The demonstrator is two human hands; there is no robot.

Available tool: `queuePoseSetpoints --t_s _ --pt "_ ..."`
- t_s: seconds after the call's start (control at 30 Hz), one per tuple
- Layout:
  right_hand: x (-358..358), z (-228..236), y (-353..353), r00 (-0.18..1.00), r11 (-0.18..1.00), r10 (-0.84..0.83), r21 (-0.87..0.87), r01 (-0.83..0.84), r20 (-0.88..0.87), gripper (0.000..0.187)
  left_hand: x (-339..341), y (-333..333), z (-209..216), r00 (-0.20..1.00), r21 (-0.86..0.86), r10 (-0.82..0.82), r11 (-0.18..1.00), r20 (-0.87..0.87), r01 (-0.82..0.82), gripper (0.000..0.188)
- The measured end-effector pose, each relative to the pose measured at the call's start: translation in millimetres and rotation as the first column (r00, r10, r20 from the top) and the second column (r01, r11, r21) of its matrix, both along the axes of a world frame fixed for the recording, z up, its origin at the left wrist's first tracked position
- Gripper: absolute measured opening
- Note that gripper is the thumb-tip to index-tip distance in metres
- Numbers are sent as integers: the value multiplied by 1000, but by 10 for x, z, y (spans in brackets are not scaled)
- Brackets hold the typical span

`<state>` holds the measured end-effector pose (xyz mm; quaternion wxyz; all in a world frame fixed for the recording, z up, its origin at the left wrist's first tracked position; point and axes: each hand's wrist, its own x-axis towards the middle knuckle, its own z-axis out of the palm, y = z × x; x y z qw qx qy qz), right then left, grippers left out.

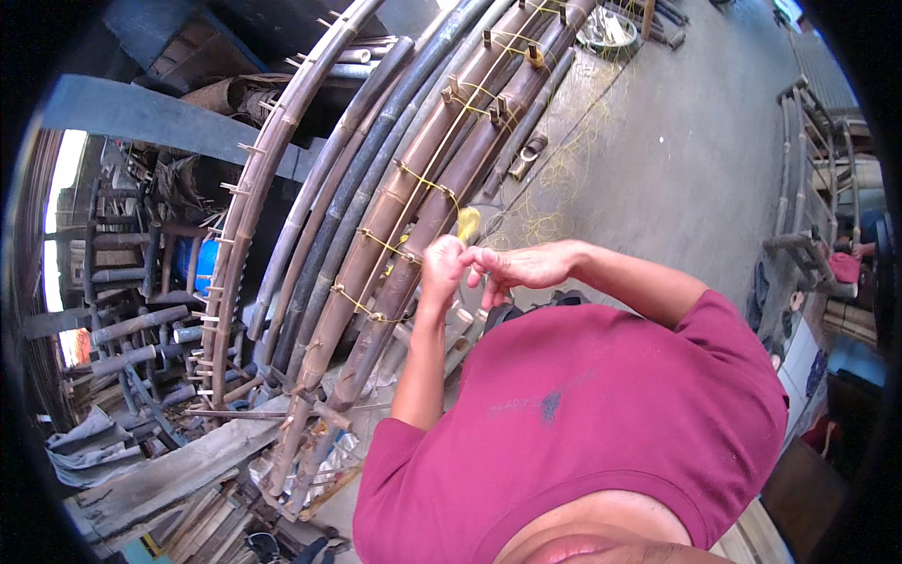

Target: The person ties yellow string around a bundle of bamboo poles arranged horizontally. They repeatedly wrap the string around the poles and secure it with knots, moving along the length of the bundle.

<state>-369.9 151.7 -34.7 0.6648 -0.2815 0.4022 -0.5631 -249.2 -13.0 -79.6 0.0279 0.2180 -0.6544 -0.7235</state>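
My left hand (441, 273) is closed, held up beside the brown bamboo poles (413, 202). My right hand (526, 267) meets it from the right, its fingers bent and touching the left hand near the thumb. Whatever the fingers grip is too small or hidden to make out. Just beyond the hands shows a bright yellow bundle (468, 223), seemingly of cord. Thin yellow cord (376, 242) wraps across the two long poles in several places, with short wooden pegs (449, 92) standing up from them.
More dark bamboo poles (362, 179) lie left of these, beside a curved pole with pegs (246, 179). Loose yellow string (554, 188) trails over the concrete floor (676, 141). A basin (606, 33) stands at the far end. Bamboo frames (803, 179) stand at right; a plank (178, 461) lies lower left.
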Motion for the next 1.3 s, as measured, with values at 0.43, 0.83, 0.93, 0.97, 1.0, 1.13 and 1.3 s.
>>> queuePoseSetpoints --t_s 0.43,0.83,0.93,0.97,1.0,1.13,1.3 --pt "-345 -495 -59 900 965 -159 257 54 406 56 -34 472 279 897 186 -440 885 40 426 17" --pt "-131 36 -338 916 983 -169 11 186 -364 57 -368 -108 -213 1000 192 -5 981 3 4 26" --pt "-241 -460 -301 783 920 -392 218 326 483 61 -372 -235 168 972 424 -199 875 -126 234 24" --pt "-412 -558 -278 771 913 -394 310 265 500 64 -356 -132 217 904 279 -413 860 -109 427 24" --pt "-467 -413 -323 922 897 -339 361 256 189 63 -338 -62 135 878 478 -476 782 42 401 24" --pt "-371 -18 -430 804 927 -115 228 298 -583 49 -538 -24 -473 989 -276 -147 950 10 144 27" --pt "-1013 -740 -366 -112 778 -150 -187 600 -982 48 -935 -158 -500 965 -700 -258 696 -38 159 29"
